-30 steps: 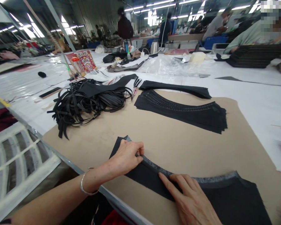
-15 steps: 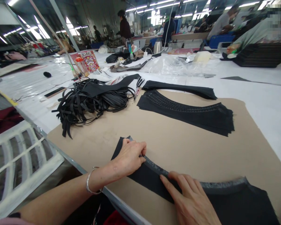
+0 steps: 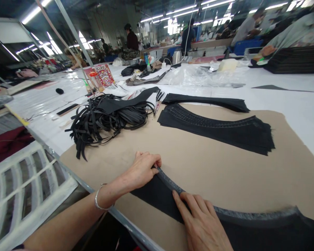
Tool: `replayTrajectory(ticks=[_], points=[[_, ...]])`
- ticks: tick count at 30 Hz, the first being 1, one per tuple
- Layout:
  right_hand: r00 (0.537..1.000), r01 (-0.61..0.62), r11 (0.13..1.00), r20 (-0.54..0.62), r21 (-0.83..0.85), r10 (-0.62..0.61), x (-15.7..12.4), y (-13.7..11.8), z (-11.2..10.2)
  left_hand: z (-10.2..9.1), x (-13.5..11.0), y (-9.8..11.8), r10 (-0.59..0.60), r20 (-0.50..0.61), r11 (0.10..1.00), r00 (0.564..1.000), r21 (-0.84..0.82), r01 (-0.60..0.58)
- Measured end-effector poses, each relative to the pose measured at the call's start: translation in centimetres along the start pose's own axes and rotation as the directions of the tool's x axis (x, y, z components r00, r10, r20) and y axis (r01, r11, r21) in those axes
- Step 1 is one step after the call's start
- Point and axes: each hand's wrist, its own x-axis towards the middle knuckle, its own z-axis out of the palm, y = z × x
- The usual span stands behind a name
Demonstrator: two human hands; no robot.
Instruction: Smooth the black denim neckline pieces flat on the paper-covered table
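A black curved fabric piece [image 3: 253,228] lies on the tan board near the table's front edge, with a grey, rough-looking band along its curved upper edge. My left hand [image 3: 143,169] is closed in a pinch on that edge, covering the piece's left end. Lower right, my right hand [image 3: 201,219] lies on the same piece with its fingers stretched out, fingertips by the grey band. Part of the piece is hidden under this hand. Beyond my hands sits a stack of similar black curved pieces [image 3: 219,134] with pale marked lines along the curve.
Another black stack [image 3: 206,101] lies farther back. To the left is a heap of black strips [image 3: 107,122] with a black piece on top. The tan board [image 3: 125,146] rests on a white-covered table. A white slatted rack [image 3: 28,188] stands left. Other people work behind.
Both hands have shifted left along the curved edge. The end of the piece that showed past my left hand is now covered. The view has turned slightly.
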Motion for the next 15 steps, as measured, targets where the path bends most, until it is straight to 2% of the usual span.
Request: replayTrajectory(ticks=[11,15], points=[[0.999,-0.015,1.000,-0.041,0.006,0.015,-0.35,0.04,0.74,0.62,0.15,-0.81,0.013,-0.046,1.000,0.999,-0.027,-0.014],[1.000,-0.015,1.000,-0.016,-0.018,0.015,-0.41,0.12,0.84,0.64,0.27,-1.00,0.019,-0.046,0.999,0.999,-0.031,-0.021]])
